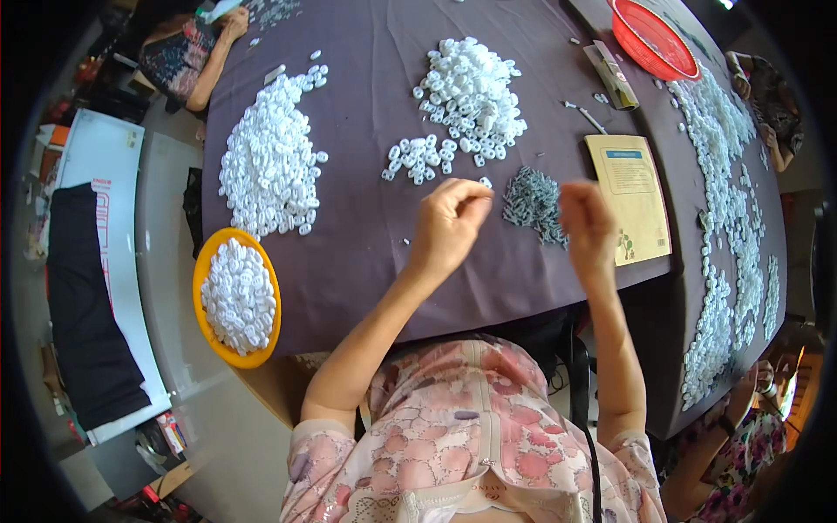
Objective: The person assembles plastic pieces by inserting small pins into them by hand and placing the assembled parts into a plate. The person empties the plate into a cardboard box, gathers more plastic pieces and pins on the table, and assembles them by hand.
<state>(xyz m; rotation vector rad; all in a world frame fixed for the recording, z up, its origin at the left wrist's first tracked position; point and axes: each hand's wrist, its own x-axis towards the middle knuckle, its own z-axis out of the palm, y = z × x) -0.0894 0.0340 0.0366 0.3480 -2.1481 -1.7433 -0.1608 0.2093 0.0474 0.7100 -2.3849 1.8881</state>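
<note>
My left hand (pixel 449 222) is pinched, with a small white oval plastic piece (pixel 486 182) at its fingertips. My right hand (pixel 589 228) is blurred by motion, its fingers curled together beside a heap of small grey pieces (pixel 534 206). Whatever it may hold is hidden. Just beyond my left hand lies a small group of white oval pieces (pixel 417 159) with holes in them. Behind that group rises a larger heap of the same pieces (pixel 471 91).
Another white heap (pixel 272 161) lies at the left, above a yellow bowl (pixel 200 292) full of pieces. Right of my right hand is a tan booklet (pixel 635 196). A red basket (pixel 649 44) stands far right, near more spread pieces (pixel 719 192). Other people sit around the tables.
</note>
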